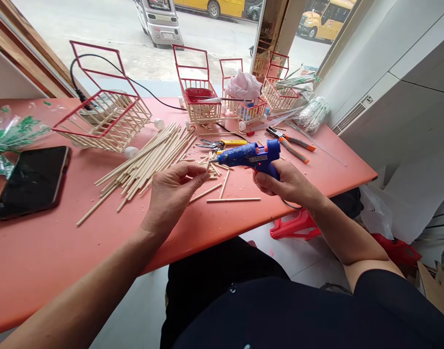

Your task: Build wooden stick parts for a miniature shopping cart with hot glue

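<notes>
1. The right hand point(285, 184) is gripping the blue plastic hot glue gun point(251, 155), fingers wrapped round its handle, holding it above the middle of the salmon-pink tabletop point(61, 252) with the nozzle pointing left.
2. The left hand point(172, 191) is pinching a short pale wooden stick point(208, 167) between thumb and fingertips, its upper end just beside the nozzle.
3. A loose pile of long wooden sticks point(149, 157) is lying beyond the left hand, toward the far edge.
4. A black smartphone point(32, 182) is lying near the left edge.
</notes>
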`<state>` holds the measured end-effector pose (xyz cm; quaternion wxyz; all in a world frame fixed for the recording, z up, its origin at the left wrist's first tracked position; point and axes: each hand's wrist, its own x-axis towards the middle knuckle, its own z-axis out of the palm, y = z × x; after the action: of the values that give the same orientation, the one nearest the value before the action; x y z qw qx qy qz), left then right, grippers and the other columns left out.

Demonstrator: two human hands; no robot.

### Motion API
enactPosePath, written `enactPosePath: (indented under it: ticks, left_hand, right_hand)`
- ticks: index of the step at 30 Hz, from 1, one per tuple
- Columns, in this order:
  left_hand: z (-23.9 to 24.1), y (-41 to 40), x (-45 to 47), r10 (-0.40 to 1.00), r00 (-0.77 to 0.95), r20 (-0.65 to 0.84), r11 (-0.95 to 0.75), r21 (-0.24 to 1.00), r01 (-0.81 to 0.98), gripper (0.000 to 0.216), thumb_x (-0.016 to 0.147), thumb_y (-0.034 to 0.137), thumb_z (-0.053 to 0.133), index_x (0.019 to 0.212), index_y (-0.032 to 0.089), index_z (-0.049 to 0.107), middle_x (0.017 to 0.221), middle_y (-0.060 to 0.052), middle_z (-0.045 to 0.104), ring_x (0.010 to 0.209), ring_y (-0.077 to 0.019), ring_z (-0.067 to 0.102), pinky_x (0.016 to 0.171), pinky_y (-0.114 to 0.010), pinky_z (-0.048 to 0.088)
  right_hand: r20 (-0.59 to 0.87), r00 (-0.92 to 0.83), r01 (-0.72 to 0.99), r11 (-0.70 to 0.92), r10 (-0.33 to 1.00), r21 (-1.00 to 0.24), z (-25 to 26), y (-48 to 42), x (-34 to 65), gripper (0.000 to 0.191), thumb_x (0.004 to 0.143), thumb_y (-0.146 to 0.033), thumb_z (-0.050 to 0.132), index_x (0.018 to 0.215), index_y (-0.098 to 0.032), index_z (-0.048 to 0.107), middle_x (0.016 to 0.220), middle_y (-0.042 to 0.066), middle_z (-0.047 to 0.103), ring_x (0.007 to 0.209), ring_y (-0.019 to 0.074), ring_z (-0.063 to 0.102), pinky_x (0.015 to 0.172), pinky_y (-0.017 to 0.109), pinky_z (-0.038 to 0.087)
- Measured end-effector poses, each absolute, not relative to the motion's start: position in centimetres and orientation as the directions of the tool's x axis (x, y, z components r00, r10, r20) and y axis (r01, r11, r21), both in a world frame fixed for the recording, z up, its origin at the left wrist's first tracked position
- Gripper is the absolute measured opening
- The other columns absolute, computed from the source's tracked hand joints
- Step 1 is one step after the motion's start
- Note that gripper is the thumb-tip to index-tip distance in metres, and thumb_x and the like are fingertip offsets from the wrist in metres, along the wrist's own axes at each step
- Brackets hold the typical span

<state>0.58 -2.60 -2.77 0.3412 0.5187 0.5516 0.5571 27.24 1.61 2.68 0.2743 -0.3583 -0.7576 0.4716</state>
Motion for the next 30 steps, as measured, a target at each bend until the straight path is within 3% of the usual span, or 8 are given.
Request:
enactPosePath:
  ticks: [20,27,30]
  left_hand:
    - [-2.67,-2.56,0.6,0.949,-0.234,0.212,-0.171,0.968,0.186,0.01,0.08,0.033,0.085,0.085,0.025,0.086,0.086,-0.002,0.084,0.078,-0.0184,0.072,0.075,-0.031,0.057]
    - [-2.8,-2.51,0.63,0.95,-0.237,0.202,-0.161,0.97,0.182,0.012,0.08,0.035,0.086,0.086,0.024,0.087,0.088,-0.002,0.084,0.079,-0.0183,0.072,0.074,-0.03,0.057]
    - [-2.76,-2.5,0.62,0.953,-0.238,0.19,-0.148,0.972,0.184,0.013,0.08,0.036,0.085,0.086,0.024,0.087,0.089,-0.002,0.084,0.079,-0.0187,0.072,0.071,-0.03,0.056]
  right_hand:
    - [0.08,-0.574,0.317,0.311,0.815,-0.896,2.34,1.6,27.47,0.06,0.096,-0.077,0.074,0.086,-0.021,0.054,0.066,-0.007,0.044,0.057,0.0088,0.043,0.053,0.025,0.035]
    - [0.032,-0.598,0.208,0.193,0.801,-0.959,2.32,1.69,27.43,0.059,0.096,-0.074,0.077,0.086,-0.02,0.054,0.069,-0.006,0.047,0.056,0.0072,0.042,0.05,0.022,0.033]
    - [0.032,-0.63,0.146,0.159,0.776,-0.977,2.88,1.56,27.53,0.058,0.099,-0.074,0.073,0.093,-0.017,0.062,0.077,-0.001,0.056,0.062,0.009,0.049,0.052,0.023,0.036]
